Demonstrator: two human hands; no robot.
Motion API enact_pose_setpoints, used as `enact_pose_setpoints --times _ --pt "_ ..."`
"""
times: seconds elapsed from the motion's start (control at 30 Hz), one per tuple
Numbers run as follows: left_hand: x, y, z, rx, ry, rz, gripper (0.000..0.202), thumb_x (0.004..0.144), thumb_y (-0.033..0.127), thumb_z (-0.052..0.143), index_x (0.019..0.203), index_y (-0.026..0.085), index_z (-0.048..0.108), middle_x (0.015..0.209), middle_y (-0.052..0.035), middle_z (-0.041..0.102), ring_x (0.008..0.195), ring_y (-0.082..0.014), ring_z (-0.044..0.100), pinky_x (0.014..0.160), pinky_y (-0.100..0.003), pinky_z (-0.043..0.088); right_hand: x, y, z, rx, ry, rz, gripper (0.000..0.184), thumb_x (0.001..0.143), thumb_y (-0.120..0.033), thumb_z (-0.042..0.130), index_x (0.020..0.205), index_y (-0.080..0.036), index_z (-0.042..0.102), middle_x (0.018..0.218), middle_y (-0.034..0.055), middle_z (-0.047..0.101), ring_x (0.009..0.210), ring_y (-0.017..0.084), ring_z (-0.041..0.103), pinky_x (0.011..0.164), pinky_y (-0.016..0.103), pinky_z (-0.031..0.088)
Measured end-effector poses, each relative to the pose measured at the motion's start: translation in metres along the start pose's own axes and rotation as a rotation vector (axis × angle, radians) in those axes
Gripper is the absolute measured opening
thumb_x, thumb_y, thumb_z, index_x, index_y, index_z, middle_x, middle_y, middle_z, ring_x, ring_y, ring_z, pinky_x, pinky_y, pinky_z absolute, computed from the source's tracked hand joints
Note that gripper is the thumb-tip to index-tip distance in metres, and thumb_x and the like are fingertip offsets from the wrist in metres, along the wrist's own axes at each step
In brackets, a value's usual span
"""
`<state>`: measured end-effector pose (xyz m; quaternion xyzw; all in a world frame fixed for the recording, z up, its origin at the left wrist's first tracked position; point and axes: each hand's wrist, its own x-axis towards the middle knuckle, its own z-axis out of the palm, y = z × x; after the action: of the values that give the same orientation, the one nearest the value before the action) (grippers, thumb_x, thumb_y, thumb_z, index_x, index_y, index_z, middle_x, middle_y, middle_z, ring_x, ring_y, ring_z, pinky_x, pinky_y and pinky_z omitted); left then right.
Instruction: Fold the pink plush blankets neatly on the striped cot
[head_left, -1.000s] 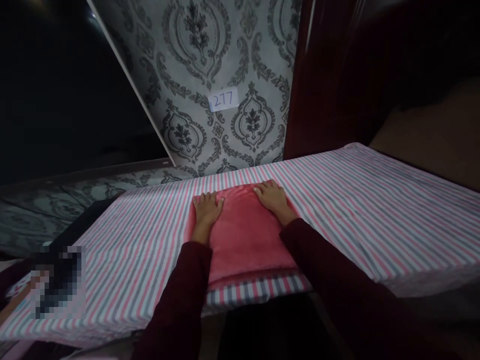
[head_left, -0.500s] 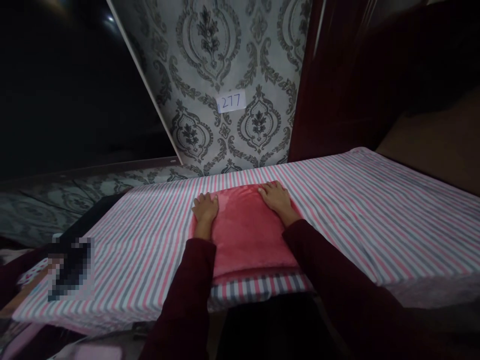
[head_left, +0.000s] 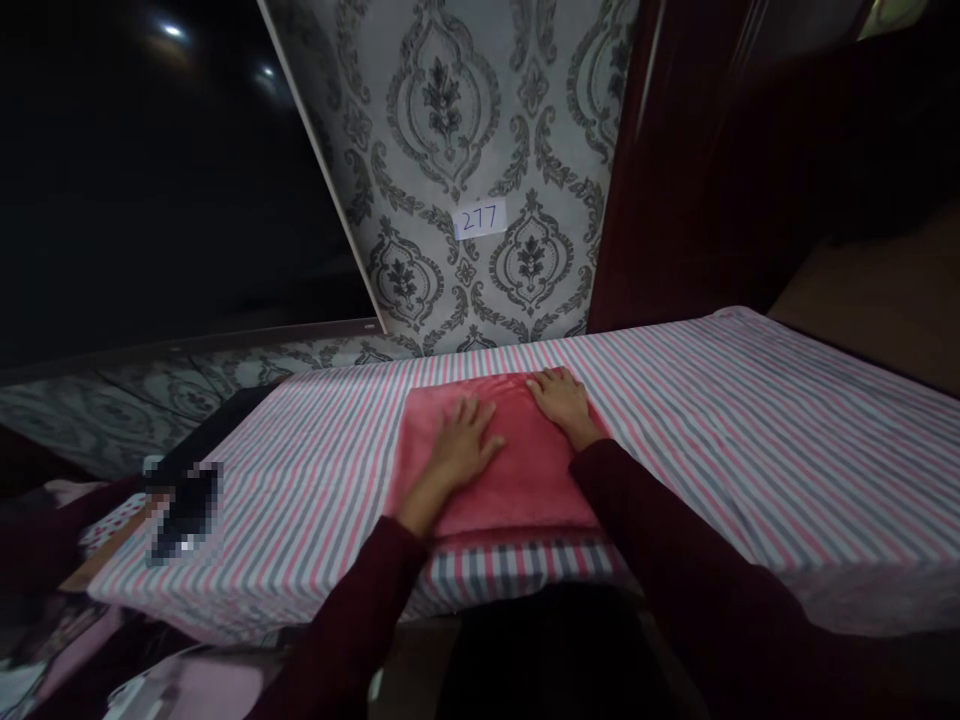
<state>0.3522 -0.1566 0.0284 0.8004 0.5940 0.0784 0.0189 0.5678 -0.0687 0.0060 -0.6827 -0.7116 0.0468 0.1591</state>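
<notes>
A folded pink-red fleece cloth (head_left: 525,480) lies on a table covered with a pink, grey and white striped sheet (head_left: 735,430). My left hand (head_left: 463,445) rests flat on the middle of the cloth, fingers spread and pointing away from me. My right hand (head_left: 564,400) lies flat on the cloth's far right corner, fingers stretched out. Both arms wear dark maroon sleeves. Neither hand holds anything.
Grey damask wallpaper (head_left: 450,150) stands behind the table with a small paper label reading 277 (head_left: 480,217). A dark maroon curtain (head_left: 675,200) hangs at the right. A dark flat object (head_left: 210,440) sits by the table's left edge, beside a blurred patch.
My left hand has slid from the cloth's far left corner to its middle. The right hand has stayed at the far right corner. The view has shifted slightly.
</notes>
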Motion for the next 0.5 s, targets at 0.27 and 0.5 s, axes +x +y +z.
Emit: enact_pose_setpoints --times 0.27,0.5 --pt "-0.023 0.009 0.014 -0.025 -0.107 -0.003 0.068 0.103 0.058 0.041 0.165 0.032 0.031 0.175 -0.0067 0.021 0.162 -0.0342 0.012 0.127 -0.065 0.015 -0.001 -0.014 -0.019 -0.059 -0.025 -0.02 0.058 0.108 -0.041 0.025 0.157 -0.02 0.047 0.166 0.0125 0.04 0.156 0.035 0.024 0.121 0.062 0.023" --pt "0.026 -0.026 -0.043 -0.077 -0.129 -0.07 0.057 0.106 0.036 0.038 0.162 0.025 0.038 0.169 -0.0089 0.036 0.158 -0.0249 0.03 0.13 -0.05 0.02 -0.001 -0.061 -0.027 -0.026 -0.144 -0.306 0.055 0.108 -0.034 0.029 0.16 -0.026 0.044 0.171 0.0086 0.033 0.158 0.029 0.026 0.124 0.056 0.023"
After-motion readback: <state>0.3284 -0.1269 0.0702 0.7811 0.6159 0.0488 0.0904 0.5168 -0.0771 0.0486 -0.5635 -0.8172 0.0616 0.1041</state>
